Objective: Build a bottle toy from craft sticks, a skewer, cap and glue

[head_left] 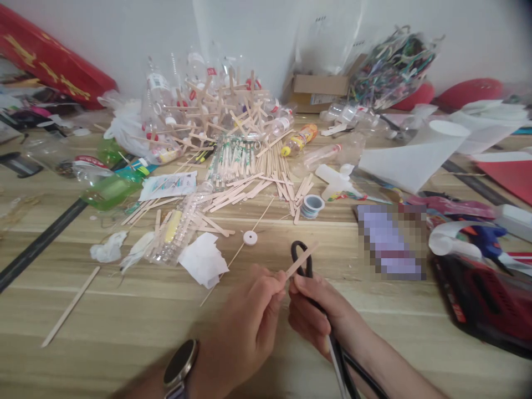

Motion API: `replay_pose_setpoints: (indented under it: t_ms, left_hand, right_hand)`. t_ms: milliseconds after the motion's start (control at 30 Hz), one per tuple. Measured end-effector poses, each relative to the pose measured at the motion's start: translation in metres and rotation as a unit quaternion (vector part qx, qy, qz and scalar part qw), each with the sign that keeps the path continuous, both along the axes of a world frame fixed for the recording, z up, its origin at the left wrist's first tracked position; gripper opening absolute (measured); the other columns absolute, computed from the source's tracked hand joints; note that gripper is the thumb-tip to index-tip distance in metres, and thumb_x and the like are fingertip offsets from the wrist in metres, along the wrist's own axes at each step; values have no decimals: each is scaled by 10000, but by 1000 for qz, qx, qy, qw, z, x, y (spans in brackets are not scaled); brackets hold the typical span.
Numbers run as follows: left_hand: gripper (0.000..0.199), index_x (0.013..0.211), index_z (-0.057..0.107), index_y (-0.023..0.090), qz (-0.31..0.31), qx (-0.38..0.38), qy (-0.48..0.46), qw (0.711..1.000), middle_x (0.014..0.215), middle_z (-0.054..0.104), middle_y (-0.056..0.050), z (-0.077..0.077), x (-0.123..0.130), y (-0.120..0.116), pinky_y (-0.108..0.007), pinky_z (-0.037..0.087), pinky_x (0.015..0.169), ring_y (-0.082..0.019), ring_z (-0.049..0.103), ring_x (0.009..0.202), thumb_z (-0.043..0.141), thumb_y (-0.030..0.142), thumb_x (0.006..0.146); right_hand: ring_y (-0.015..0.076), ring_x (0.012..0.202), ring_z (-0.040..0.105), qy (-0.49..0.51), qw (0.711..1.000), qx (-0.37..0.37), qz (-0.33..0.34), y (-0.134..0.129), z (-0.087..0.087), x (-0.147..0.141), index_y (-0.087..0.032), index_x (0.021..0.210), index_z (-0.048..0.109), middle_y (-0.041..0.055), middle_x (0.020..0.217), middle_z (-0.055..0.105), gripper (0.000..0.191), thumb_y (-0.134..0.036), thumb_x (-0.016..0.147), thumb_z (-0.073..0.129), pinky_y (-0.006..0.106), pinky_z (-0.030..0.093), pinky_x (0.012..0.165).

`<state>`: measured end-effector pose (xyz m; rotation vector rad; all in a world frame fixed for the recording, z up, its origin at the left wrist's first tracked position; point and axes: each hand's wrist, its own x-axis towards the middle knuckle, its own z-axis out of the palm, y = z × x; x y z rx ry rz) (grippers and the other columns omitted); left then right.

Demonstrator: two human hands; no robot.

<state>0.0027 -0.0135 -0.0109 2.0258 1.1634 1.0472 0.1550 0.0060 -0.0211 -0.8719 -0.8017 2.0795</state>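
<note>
My left hand (253, 313), with a watch (180, 363) on its wrist, is closed in a pinch on the lower end of a flat wooden stick (302, 259). Close beside it on the right, my right hand (318, 310) is wrapped round black-handled scissors (338, 360). One handle loop rises above the fingers behind the stick, and the blades point down toward me. The right fingertips are near the stick; whether they touch it I cannot tell. A thin skewer (233, 259) passes through a small white disc (250, 238) on the table beyond my left hand.
A single wooden stick (70, 307) lies at the left. Torn white paper (203, 259), a plastic bottle (170, 235) and a thread spool (311, 206) lie ahead. Behind are heaped sticks and bottles. A red-and-black case (490, 305) and a blurred-out rectangle (390, 241) are at the right.
</note>
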Motion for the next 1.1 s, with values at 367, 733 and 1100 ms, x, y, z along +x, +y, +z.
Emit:
replay_pose_setpoints:
  t_ms: [367, 733, 1100]
  left_hand:
    - [142, 902, 532, 227, 33, -145, -62, 987, 829, 622, 7, 0, 0, -3, -206, 455, 689, -130, 594, 769, 421, 258, 985]
    - [148, 877, 537, 212, 6, 25, -35, 999, 851, 634, 5, -3, -1, 9, -219, 447, 773, -128, 575, 815, 445, 136, 965]
    - [122, 896, 576, 213, 25, -102, -82, 991, 847, 655, 3, -5, -2, 2, -193, 466, 703, -119, 611, 785, 476, 218, 965]
  right_hand:
    - [114, 460, 445, -410, 802, 401, -166, 1, 18, 7, -215, 509, 465, -2, 476, 519, 355, -325, 812, 615, 240, 348, 453]
    - [25, 248, 184, 2, 1000, -24, -16, 0, -2, -1, -217, 477, 338, -123, 287, 226, 544, -568, 758, 646, 187, 173, 319]
    - [93, 364, 413, -281, 935, 197, -91, 0, 19, 6, -210, 612, 510, -38, 400, 502, 325, -455, 781, 641, 219, 290, 385]
